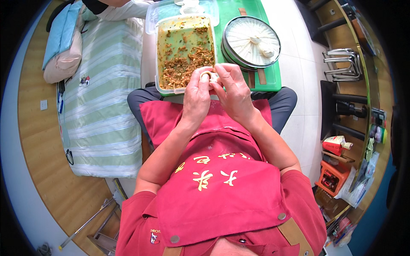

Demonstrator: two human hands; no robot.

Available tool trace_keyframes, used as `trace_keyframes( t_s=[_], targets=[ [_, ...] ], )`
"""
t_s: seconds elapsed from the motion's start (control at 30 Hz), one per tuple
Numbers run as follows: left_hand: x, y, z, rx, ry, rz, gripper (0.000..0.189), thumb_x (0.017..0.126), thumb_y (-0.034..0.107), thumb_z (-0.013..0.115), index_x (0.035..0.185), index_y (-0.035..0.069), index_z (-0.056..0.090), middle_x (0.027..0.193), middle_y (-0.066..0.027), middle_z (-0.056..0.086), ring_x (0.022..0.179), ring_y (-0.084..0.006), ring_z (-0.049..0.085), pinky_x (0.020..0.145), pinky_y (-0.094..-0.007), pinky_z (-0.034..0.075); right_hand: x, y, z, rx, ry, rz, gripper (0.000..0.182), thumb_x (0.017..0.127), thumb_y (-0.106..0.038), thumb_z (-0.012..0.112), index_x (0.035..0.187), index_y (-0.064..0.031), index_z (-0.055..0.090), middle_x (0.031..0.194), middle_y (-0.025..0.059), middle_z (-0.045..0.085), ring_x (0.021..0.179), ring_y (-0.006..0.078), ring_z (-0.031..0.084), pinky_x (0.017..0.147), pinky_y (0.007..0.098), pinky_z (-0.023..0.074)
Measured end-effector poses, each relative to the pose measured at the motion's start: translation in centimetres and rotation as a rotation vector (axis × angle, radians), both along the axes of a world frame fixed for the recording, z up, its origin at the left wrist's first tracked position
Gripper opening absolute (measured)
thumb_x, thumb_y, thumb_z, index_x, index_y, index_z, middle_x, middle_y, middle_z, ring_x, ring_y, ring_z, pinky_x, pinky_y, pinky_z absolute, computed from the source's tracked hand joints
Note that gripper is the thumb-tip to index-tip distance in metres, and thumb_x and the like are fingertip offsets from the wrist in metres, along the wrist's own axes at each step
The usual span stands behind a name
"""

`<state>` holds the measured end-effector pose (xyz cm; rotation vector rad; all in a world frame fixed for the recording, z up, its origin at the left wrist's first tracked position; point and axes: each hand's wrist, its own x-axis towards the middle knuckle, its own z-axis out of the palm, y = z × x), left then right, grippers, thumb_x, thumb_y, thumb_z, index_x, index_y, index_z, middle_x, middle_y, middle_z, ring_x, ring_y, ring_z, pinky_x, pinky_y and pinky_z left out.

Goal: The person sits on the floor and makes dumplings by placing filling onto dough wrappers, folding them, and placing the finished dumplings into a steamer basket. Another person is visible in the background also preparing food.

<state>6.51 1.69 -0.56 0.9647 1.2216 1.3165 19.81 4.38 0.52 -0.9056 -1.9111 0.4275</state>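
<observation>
My left hand and my right hand meet over the near right corner of a clear plastic tub. Between their fingertips they pinch a small piece of white dough, gathered at its rim; the fingers hide much of it. Brown chopped filling lies heaped in the near part of the tub, with smears up its far side. To the right stands a stack of round steamer trays, whose woven top bears two small white buns.
A green table carries the tub and trays. Behind the tub, a clear lid holds white dough pieces. Another person's sleeve reaches in at the far left. A striped bed stands left; folded metal stools are at right.
</observation>
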Motion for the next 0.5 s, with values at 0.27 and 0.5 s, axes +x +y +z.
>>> trace_keyframes(
  t_s=[0.27, 0.5],
  targets=[
    [-1.4, 0.5, 0.3, -0.027, 0.072, -0.175, 0.031, 0.111, 0.023, 0.044, 0.125, 0.004, 0.063, 0.089, -0.0018, 0.068, 0.079, -0.0087, 0.062, 0.070, -0.0268, 0.052, 0.7, 0.1, -0.3, 0.051, -0.074, 0.027, 0.047, 0.088, 0.007, 0.072, 0.134, 0.0032, 0.060, 0.102, 0.0166, 0.065, 0.081, 0.0293, 0.067, 0.069, 0.0382, 0.0572],
    [-3.3, 1.9, 1.5, -0.045, 0.153, -0.380, 0.030, 0.110, 0.023, 0.046, 0.123, 0.004, 0.065, 0.085, -0.0004, 0.064, 0.075, -0.0085, 0.057, 0.069, -0.0265, 0.050, 0.7, 0.5, 0.8, 0.113, -0.076, 0.035, 0.046, 0.087, 0.007, 0.069, 0.131, 0.0058, 0.058, 0.103, 0.0186, 0.063, 0.087, 0.0347, 0.065, 0.071, 0.0419, 0.0575]
  ],
)
